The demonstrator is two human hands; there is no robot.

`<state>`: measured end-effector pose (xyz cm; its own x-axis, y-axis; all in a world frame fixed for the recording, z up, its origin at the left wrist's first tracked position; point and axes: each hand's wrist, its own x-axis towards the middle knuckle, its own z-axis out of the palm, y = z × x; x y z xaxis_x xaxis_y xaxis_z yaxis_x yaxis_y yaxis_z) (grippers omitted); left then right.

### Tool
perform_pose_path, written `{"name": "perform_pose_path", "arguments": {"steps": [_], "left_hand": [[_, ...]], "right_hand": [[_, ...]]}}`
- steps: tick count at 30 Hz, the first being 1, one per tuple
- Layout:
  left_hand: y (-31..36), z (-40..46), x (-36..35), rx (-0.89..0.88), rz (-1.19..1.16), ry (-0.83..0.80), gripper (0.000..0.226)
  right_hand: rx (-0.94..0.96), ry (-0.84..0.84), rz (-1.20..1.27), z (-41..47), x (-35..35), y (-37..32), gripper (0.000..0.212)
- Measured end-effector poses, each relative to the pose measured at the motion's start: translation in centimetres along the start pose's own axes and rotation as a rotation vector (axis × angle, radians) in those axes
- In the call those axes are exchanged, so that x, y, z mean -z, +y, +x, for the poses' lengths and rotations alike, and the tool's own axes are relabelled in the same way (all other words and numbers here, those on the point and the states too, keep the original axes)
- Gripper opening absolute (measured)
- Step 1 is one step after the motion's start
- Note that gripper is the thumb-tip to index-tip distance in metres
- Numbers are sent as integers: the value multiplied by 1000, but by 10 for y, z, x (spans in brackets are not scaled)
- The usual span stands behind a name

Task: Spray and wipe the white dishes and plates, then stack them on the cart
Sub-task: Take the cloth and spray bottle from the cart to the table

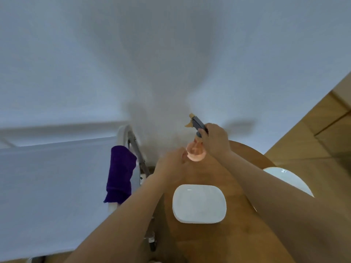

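— Dishes first: where are they sitting?

— Going left to right: a purple cloth [119, 174] is hanging over the handle of a pale cart [126, 133] at the left edge of the round wooden tabletop [224, 242]. Right of that, a white rounded-rectangular dish [199, 203] is lying flat on the tabletop, near the person, between the two forearms. A second white plate [288, 180] is lying at the far right, partly hidden behind the right forearm.

— And the hands?

— Both are reaching to the far side of the tabletop. The left hand [171, 164] is touching the lower part of the spray bottle [195, 149]; its fingers are lying against the pinkish body, but I cannot tell whether they are curling around it. The right hand [215, 139] is grasping the bottle's neck just under the grey head, with fingers wrapped round it.

— How is the bottle standing?

— It is standing roughly upright beyond the rectangular dish, well apart from it, with the tan nozzle and trigger pointing left, toward the cart.

— What lies behind?

— A plain white wall, and wooden flooring showing at the right.
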<state>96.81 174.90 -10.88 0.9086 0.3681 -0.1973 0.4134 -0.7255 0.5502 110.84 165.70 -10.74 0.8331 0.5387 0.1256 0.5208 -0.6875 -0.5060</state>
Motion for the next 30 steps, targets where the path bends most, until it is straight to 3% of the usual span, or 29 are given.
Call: {"name": "perform_pose_path", "arguments": {"steps": [4, 8, 14, 26, 30], "left_hand": [[16, 11, -34, 14, 23, -37, 7], [22, 16, -61, 50, 8, -75, 20], [23, 15, -93, 111, -10, -129, 21], [24, 9, -106, 143, -17, -120, 24], [17, 5, -109, 151, -14, -117, 25]], "right_hand": [[-76, -78, -29, -17, -17, 60, 24], [-144, -157, 20, -31, -35, 96, 19], [-236, -195, 85, -40, -52, 126, 15], [-174, -350, -83, -67, -71, 166, 11], [-146, -328, -139, -67, -68, 172, 15]]}}
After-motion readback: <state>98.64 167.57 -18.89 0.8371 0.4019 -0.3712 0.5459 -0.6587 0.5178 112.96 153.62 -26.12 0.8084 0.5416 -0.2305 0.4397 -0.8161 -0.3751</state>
